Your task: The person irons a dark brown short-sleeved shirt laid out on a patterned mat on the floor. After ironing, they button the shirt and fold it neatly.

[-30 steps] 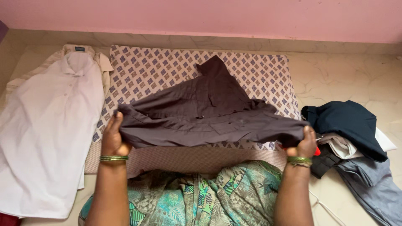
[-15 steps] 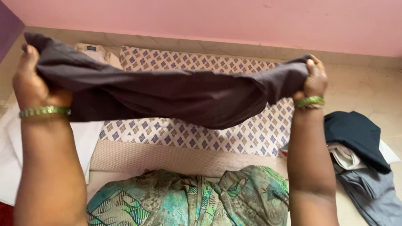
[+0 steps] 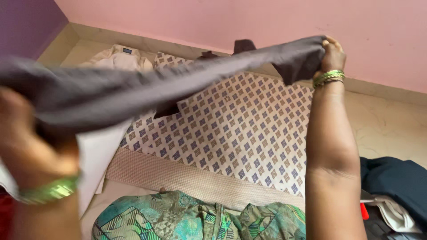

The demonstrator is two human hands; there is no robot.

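Head view: dark brown shirt (image 3: 147, 86) held in the air, stretched between both hands above the patterned pillow (image 3: 240, 133). Right hand (image 3: 332, 55) raised high near the pink wall (image 3: 249, 22), fingers closed on one end of the cloth. Left hand (image 3: 31, 133) close to camera, blurred, gripping the other end. White shirt (image 3: 100, 151) lies flat left of the pillow; clothes pile (image 3: 396, 186) at right.
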